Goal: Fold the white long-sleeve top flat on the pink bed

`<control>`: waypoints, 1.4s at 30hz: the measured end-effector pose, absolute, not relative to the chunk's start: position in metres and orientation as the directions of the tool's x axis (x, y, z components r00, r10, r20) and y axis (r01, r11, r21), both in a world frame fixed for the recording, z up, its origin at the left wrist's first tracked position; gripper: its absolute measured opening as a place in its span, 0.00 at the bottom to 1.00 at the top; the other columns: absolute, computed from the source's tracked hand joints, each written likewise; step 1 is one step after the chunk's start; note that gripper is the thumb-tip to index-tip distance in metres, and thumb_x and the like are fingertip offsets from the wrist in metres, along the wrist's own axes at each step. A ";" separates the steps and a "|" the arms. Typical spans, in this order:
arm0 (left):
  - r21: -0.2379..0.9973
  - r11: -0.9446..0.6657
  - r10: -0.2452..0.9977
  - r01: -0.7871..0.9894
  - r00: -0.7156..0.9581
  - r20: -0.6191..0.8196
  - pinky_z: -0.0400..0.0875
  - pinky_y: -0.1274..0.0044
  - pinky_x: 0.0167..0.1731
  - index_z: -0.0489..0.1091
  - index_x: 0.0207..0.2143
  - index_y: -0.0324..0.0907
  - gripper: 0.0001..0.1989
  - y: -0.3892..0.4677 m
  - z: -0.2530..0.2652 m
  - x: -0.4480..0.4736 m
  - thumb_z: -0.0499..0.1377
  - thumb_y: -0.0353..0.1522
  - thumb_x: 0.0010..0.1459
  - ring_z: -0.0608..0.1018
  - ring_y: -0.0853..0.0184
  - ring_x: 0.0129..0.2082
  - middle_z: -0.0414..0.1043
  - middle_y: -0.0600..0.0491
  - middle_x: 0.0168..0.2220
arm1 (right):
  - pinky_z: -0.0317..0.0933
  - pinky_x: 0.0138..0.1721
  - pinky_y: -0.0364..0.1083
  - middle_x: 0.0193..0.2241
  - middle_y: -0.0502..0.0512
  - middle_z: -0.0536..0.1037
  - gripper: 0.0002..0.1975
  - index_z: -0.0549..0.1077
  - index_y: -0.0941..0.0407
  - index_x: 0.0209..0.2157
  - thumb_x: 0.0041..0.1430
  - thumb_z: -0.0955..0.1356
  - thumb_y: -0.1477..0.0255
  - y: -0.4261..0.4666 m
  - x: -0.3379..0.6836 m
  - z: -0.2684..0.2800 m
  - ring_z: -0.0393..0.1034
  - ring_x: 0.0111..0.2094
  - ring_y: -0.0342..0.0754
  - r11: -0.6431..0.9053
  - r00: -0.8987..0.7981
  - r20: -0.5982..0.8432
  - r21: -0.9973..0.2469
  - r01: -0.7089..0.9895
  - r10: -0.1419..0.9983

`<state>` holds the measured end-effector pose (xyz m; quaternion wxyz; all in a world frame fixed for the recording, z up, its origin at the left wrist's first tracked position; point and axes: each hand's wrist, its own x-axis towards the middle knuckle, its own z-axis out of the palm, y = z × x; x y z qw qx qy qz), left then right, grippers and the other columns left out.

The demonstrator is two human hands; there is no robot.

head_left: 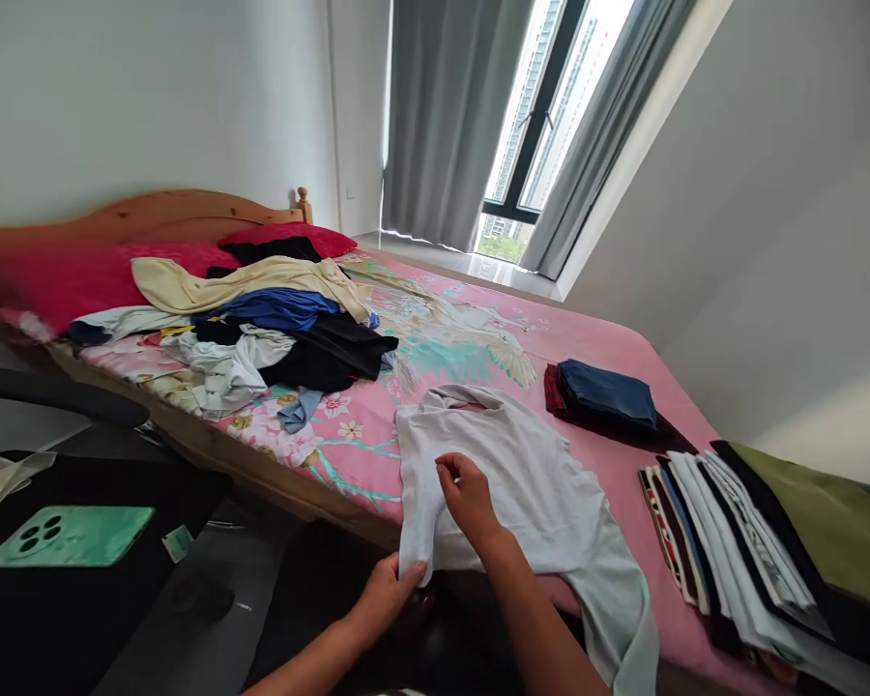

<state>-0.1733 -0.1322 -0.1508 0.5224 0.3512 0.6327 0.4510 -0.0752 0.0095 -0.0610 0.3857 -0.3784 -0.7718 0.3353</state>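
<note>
A light grey long-sleeved shirt is spread on the near side of the bed, its collar facing away from me. One sleeve is laid along its left side; the other trails over the bed edge at right. My left hand is closed on the end of the left sleeve at the bed's edge, thumb on top. Over the left part of the shirt is my right hand, fingers curled together. No fabric shows between them, and the shirt under it is not pulled up.
A loose heap of clothes lies at the left of the pink bedsheet. Folded jeans and a row of folded clothes are at right. A green phone rests on a black surface at lower left, near a chair armrest.
</note>
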 end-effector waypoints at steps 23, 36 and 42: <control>0.768 0.467 0.843 -0.439 -0.040 -0.536 0.64 0.79 0.23 0.72 0.29 0.36 0.15 -0.133 -0.183 -0.190 0.65 0.37 0.39 0.71 0.70 0.21 0.72 0.52 0.23 | 0.55 0.45 0.48 0.42 0.60 0.70 0.14 0.66 0.58 0.40 0.53 0.64 0.65 0.117 -0.226 -0.113 0.64 0.45 0.53 0.307 -0.355 -0.031 -0.434 0.847 0.934; 0.878 0.466 0.871 -0.111 -0.118 -0.477 0.54 0.79 0.19 0.71 0.20 0.36 0.12 -0.133 -0.172 -0.190 0.57 0.37 0.44 0.65 0.70 0.17 0.64 0.54 0.16 | 0.58 0.35 0.44 0.27 0.55 0.74 0.10 0.69 0.57 0.29 0.55 0.61 0.67 0.144 -0.192 -0.101 0.68 0.30 0.47 0.347 -0.338 0.124 -0.558 0.754 0.933; 0.808 0.419 0.906 0.414 -0.241 -0.347 0.49 0.79 0.21 0.68 0.16 0.39 0.18 -0.122 -0.132 -0.229 0.51 0.39 0.52 0.65 0.70 0.20 0.61 0.55 0.16 | 0.63 0.33 0.46 0.27 0.54 0.74 0.14 0.67 0.57 0.29 0.53 0.63 0.60 0.178 -0.082 -0.036 0.69 0.29 0.47 0.280 -0.110 0.285 -0.669 0.689 0.952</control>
